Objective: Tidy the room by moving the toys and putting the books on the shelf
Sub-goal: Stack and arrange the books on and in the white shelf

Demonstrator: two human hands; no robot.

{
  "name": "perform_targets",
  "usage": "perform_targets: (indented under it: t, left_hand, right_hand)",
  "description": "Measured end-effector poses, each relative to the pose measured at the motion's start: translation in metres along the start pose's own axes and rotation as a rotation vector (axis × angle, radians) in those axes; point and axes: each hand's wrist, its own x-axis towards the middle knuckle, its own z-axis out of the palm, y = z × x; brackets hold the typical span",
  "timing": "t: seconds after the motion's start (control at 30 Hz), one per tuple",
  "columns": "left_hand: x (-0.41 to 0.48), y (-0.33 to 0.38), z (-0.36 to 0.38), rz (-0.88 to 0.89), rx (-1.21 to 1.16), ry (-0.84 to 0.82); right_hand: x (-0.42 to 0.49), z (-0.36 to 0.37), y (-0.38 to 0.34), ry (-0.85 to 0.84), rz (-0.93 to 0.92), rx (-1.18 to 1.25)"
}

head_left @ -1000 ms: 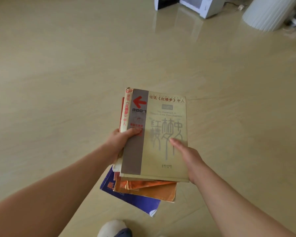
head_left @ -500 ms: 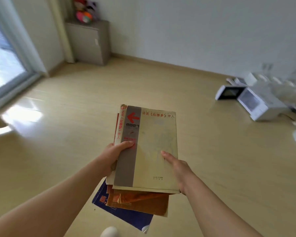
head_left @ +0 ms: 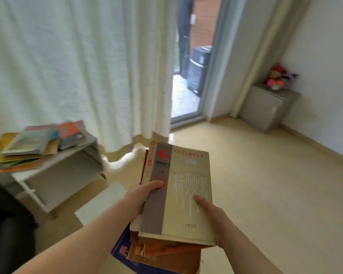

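The left hand (head_left: 141, 196) and the right hand (head_left: 212, 216) gripped the stack of books (head_left: 178, 194), thumbs on its cover, in the air right of the shelf (head_left: 91, 153); this looked like the carrying step, and next probably called for stepping closer.

held books (head_left: 176, 206) partly hidden, toys (head_left: 277, 80) perhaps plush

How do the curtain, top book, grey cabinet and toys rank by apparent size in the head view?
1. curtain
2. top book
3. grey cabinet
4. toys
The book is nearest the camera, so it only looks bigger than the cabinet.
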Motion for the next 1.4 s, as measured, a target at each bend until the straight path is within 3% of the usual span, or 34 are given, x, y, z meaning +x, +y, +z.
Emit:
perform_targets:
  t: [0.17, 0.4, 0.7, 0.93, 1.4]
  left_hand:
    - [0.042, 0.065, -0.128, 0.057, -0.130, 0.178]
    - [0.112, 0.141, -0.215, 0.100, -0.271, 0.377]
    - [0.275, 0.235, -0.218, 0.161, -0.469, 0.576]
    - [0.358, 0.321, -0.211, 0.195, -0.593, 0.718]
    - [0.422, 0.379, -0.307, 0.260, -0.754, 0.948]
  right_hand:
    - [0.074, 0.143, -0.057, -0.167, 0.022, -0.090]
    - [0.170, 0.256, -0.138, -0.413, 0.028, -0.201]
    - [0.364, 0.312, -0.282, -0.562, -0.017, -0.452]
    - [0.461, 0.353, -0.397, -0.628, -0.007, -0.617]
    - [0.540, 0.504, -0.456, -0.855, -0.004, -0.822]
